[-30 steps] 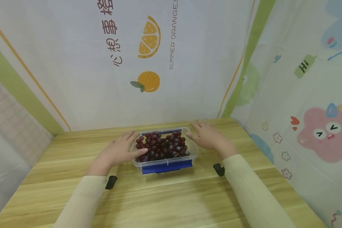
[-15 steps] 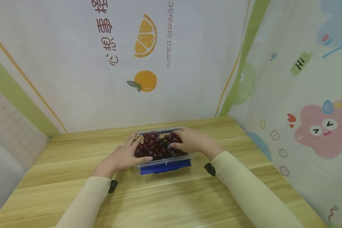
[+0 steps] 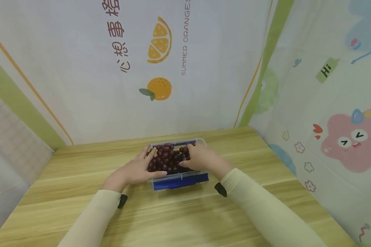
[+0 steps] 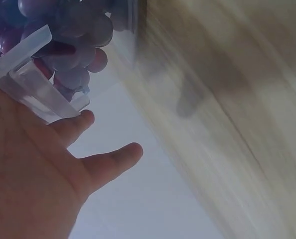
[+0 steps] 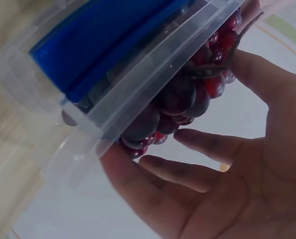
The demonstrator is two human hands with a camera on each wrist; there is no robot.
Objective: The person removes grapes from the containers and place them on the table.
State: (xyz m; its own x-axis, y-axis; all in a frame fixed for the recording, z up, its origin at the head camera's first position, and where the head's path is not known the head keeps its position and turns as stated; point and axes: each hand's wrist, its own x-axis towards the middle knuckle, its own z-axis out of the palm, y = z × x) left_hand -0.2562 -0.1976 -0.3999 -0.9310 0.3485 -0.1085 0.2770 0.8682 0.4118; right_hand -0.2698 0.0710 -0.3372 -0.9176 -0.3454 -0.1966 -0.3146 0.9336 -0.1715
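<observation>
Currently, right hand (image 3: 203, 157) curled round grapes (image 5: 177, 94) below; left hand (image 3: 136, 170) spread wide beside them.

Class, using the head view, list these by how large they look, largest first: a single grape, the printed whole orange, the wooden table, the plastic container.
1. wooden table
2. plastic container, partly covered by the hands
3. printed whole orange
4. single grape

This ranks apparent size only.

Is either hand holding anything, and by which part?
The right hand is curled round the right side of the grapes; how firmly can't be told. The left hand is spread against the left end of the container, not clearly gripping.
</observation>
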